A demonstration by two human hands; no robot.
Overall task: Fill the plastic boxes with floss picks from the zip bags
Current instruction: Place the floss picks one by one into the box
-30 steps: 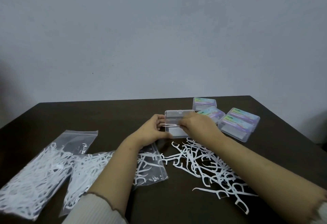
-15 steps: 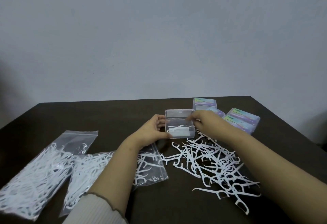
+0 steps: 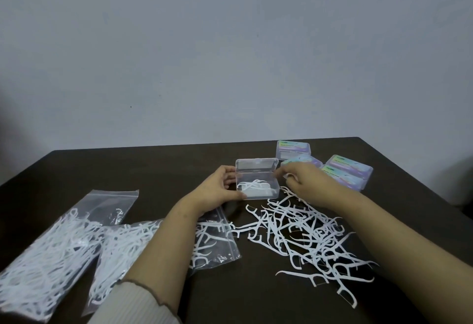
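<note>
An open clear plastic box (image 3: 271,193) stands mid-table with its lid (image 3: 256,164) tipped up at the back and a few white floss picks (image 3: 252,185) inside. My left hand (image 3: 219,188) grips the box's left side, thumb at the front corner. Just right of the box, my right hand (image 3: 305,181) hovers over the top of the loose floss pick pile (image 3: 302,232), fingers curled and pinching a white floss pick (image 3: 288,176). Two zip bags (image 3: 48,244) (image 3: 120,249) full of picks lie at the left, the second partly under my left forearm.
Several closed plastic boxes with coloured labels (image 3: 293,148) (image 3: 351,168) lie behind my right hand near the table's back right corner. The dark table (image 3: 143,167) ends at a plain wall behind.
My right hand dropped a pick into the box, then drew back to the right onto the top of the loose pile. My left hand stayed on the box.
</note>
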